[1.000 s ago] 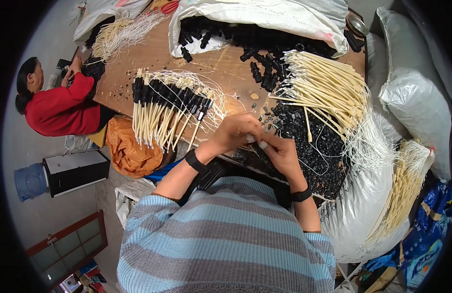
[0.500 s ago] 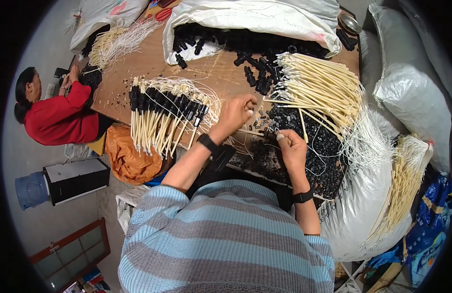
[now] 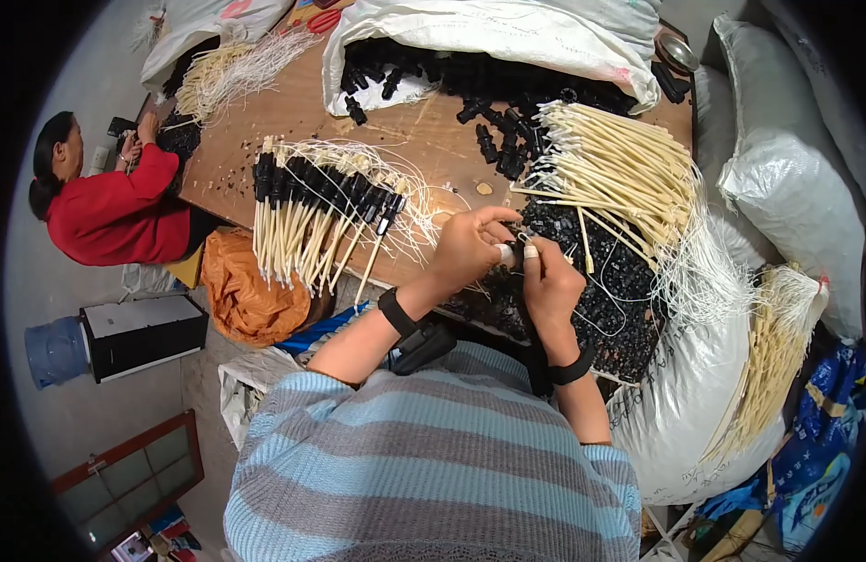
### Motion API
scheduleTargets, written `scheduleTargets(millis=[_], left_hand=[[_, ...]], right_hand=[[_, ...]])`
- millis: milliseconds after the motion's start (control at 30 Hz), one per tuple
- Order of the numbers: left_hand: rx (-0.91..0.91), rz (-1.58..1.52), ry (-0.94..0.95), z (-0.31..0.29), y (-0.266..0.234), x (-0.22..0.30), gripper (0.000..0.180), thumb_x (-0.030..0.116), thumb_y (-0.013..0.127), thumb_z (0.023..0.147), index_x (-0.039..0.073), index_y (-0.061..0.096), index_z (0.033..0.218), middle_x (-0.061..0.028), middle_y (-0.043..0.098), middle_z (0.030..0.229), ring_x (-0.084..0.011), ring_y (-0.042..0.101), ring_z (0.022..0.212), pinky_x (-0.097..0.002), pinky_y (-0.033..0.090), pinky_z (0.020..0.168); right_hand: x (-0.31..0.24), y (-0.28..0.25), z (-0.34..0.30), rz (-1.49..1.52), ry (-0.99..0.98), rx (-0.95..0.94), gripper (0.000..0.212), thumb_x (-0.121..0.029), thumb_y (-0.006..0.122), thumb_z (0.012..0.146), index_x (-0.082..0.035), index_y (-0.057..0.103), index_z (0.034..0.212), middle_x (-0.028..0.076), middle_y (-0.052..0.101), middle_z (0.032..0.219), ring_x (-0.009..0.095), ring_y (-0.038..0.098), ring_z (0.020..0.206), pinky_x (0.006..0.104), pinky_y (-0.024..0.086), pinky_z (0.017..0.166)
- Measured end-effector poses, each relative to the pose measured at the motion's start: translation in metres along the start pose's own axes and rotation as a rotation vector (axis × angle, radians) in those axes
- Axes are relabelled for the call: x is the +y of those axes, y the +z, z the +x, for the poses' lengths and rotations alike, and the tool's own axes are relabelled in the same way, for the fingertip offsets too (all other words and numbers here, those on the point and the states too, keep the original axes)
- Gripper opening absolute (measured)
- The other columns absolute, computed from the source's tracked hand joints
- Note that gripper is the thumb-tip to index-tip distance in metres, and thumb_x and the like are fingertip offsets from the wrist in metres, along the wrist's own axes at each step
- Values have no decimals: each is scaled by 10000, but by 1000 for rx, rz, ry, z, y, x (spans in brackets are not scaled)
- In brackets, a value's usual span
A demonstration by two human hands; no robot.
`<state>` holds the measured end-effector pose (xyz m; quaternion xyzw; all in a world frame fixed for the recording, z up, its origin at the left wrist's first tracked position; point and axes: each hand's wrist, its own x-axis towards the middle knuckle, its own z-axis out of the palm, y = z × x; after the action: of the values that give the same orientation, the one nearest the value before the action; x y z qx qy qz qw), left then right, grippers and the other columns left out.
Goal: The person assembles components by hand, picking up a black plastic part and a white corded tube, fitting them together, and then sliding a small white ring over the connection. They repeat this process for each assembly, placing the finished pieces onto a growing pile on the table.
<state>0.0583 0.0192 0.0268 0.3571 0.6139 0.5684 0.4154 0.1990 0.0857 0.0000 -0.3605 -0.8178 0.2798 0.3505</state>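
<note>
My left hand (image 3: 472, 245) and my right hand (image 3: 553, 281) meet above a heap of small black pieces (image 3: 630, 323) at the table's near edge. Both have thumb and forefinger pinched, with pale wraps on fingertips. Something small and thin shows between them, too small to name. A loose white string (image 3: 623, 317) loops over the heap beside my right hand. To the left lies a row of cream sticks (image 3: 297, 234) with black sleeves (image 3: 307, 183) and white strings at their far ends. A big bundle of cream sticks (image 3: 630, 169) lies right of my hands.
A white sack (image 3: 508, 33) spills black plastic fittings (image 3: 503, 140) at the back. Full sacks (image 3: 779, 140) crowd the right side. At the far left a person in red (image 3: 119, 215) works by another stick bundle (image 3: 208, 84). An orange bag (image 3: 250, 295) sits below the table's left edge.
My left hand has come down and right to meet my right hand, its fingers closing in. The right hand has shifted slightly left. The whole view has moved a little.
</note>
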Motion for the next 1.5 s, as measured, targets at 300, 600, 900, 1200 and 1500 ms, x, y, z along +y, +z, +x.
scheduleTargets(millis=[300,600,900,1200,1500], left_hand=[[-33,134,-33,2,-11,-7,141,-75,630,786,-51,687,912,-39,668,826,-65,624,727,-193,502,675],[-83,561,569,3,-11,14,451,0,676,624,56,660,1071,-129,681,924,-325,656,860,-379,539,766],[-139,792,476,-4,-22,-8,364,6,670,636,65,666,996,-109,661,872,-299,651,809,-380,527,670],[125,841,618,-21,-37,2,130,55,679,685,91,630,800,-43,636,821,-227,583,640,-362,456,553],[569,1149,485,-12,-88,-2,422,52,686,635,31,637,1054,-96,618,1083,-302,543,1046,-416,378,928]], right_hand=[[-8,-3,-2,-96,-205,-7,127,-113,665,825,-124,657,951,83,676,792,273,623,531,352,475,460],[-1,-24,6,1324,662,-256,170,-41,599,886,23,638,1039,-43,572,745,2,381,522,163,281,463],[-10,-34,11,-26,-292,-259,221,-71,684,817,-97,702,1036,50,555,604,127,519,476,290,412,468],[-31,-19,22,295,140,-302,147,-55,754,769,7,660,864,43,592,670,119,531,596,266,427,548],[-3,-22,25,-73,-259,-220,207,-170,748,755,-44,700,913,122,683,942,307,653,752,372,514,665]])
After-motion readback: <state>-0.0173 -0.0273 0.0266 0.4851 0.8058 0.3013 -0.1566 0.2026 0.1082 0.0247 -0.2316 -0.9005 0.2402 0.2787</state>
